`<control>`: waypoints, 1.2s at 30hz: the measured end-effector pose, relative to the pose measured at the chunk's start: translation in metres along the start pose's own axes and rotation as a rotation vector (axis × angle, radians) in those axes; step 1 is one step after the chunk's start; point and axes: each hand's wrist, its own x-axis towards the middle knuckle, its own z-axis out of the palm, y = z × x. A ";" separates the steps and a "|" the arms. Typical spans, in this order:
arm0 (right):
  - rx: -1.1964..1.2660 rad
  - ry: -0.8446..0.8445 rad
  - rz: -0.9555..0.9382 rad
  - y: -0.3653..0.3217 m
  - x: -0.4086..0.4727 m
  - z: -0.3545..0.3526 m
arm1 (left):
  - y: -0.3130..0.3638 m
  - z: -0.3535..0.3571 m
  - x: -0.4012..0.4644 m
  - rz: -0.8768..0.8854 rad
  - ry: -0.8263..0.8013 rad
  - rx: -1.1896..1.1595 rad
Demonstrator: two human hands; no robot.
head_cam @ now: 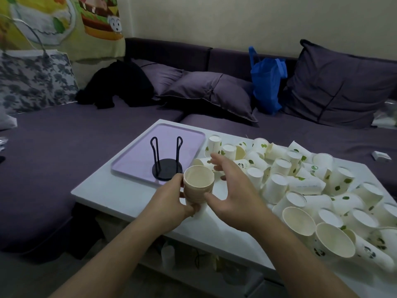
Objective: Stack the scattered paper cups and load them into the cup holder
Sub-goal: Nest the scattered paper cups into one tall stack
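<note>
Cups (285,181) lie scattered right of centre, nearest the spread, empty right hand (234,190), while the left hand (171,201) grips an upright stack (198,183) just below-right of the holder (166,158).

The paper cups (309,190) carry green printed marks, seemingly logos, too blurred to read.

A white counter (133,208) carries a lilac tray (129,160) on its left part and a heap of paper cups (300,181) on the right.
</note>
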 end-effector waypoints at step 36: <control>-0.593 -0.040 0.503 0.041 -0.078 -0.093 | 0.097 0.098 -0.035 0.097 -0.221 0.049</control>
